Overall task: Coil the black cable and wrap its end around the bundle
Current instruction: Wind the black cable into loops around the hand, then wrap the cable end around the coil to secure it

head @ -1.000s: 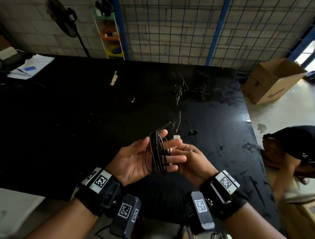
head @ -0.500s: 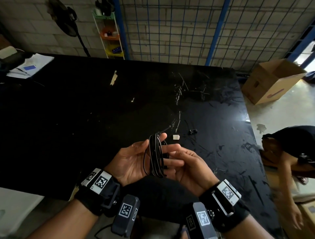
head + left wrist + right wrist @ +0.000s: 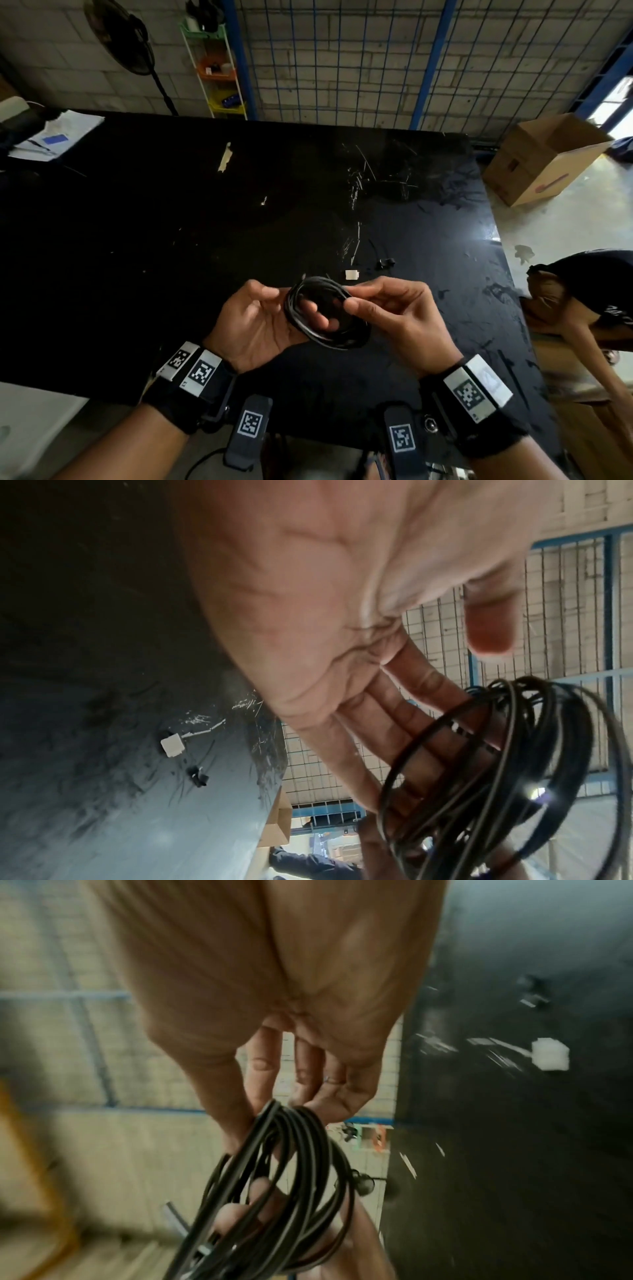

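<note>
The black cable (image 3: 323,340) is a coil of several loops, held above the black table (image 3: 171,240) in front of me. My left hand (image 3: 287,306) is palm up with its fingers running through the coil's middle and its thumb apart. In the left wrist view the coil (image 3: 544,718) hangs round those straight fingers (image 3: 428,696). My right hand (image 3: 352,297) pinches the coil's right rim between thumb and fingertips. The right wrist view shows that pinch (image 3: 281,1104) at the top of the coil (image 3: 301,1139). I cannot make out the cable's free end.
A small white piece (image 3: 351,274) and a small black clip (image 3: 386,263) lie on the table just beyond my hands. Papers (image 3: 54,137) sit at the far left. An open cardboard box (image 3: 544,157) stands on the floor at right, where another person (image 3: 589,298) bends down.
The coil has turned from edge-on to showing its open ring. My right hand came out from under the left fingers and now pinches the coil's right rim.
</note>
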A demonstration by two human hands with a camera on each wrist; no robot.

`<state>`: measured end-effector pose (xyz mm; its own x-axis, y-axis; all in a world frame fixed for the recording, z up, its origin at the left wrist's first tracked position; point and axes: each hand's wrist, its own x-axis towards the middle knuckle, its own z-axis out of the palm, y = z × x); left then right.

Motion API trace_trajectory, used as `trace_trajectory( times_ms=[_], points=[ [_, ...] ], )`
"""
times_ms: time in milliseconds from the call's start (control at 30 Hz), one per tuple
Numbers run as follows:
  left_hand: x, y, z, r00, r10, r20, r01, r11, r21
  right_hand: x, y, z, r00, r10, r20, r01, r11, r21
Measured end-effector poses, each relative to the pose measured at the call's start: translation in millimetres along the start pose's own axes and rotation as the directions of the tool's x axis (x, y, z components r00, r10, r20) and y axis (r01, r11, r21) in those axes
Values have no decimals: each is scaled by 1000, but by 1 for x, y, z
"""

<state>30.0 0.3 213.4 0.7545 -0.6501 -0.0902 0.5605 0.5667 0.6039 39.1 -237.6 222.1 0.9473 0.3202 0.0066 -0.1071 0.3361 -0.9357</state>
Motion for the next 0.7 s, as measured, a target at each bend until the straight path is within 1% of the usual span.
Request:
trace_trajectory(
  times_ms=[67,100,133,200,267,300,333,400,467,533,567,600,633,700],
  points=[
    [0,1,2,996,-27,-86,28,999,15,-1,-9,-3,995,-69,78,81,983,-165],
    [1,3,4,989,-39,-140,44,998,34,-2,-13,-4,988,-94,119,123,957,-263],
    [3,6,7,983,-52,-176,66,995,74,-1,-18,-6,980,-118,157,170,911,-375],
    [6,12,16,974,-75,-214,126,964,236,1,-25,-11,962,-151,227,259,769,-585],
    [10,16,25,973,-72,-220,164,885,436,5,-29,-16,950,-141,279,302,643,-704],
    [13,16,28,974,-57,-218,165,840,517,7,-31,-17,947,-128,294,310,600,-738],
    [16,15,30,975,-31,-222,157,798,581,9,-32,-19,945,-116,304,315,569,-760],
    [21,9,34,966,66,-248,124,725,677,11,-33,-21,944,-103,314,318,540,-780],
    [24,-1,35,947,166,-275,94,676,731,11,-32,-23,946,-107,306,314,534,-785],
    [25,-12,33,923,232,-307,77,670,738,9,-24,-25,951,-134,280,307,539,-785],
    [26,-17,32,909,261,-325,64,682,729,8,-17,-26,954,-153,258,298,562,-772],
    [26,-22,32,896,287,-339,43,704,709,6,-10,-26,960,-168,224,280,614,-738],
    [28,-26,32,885,306,-352,16,734,679,5,-2,-25,969,-178,173,248,694,-676],
    [30,-33,36,862,333,-381,-36,791,610,1,10,-22,982,-185,36,177,844,-505]
  ],
)
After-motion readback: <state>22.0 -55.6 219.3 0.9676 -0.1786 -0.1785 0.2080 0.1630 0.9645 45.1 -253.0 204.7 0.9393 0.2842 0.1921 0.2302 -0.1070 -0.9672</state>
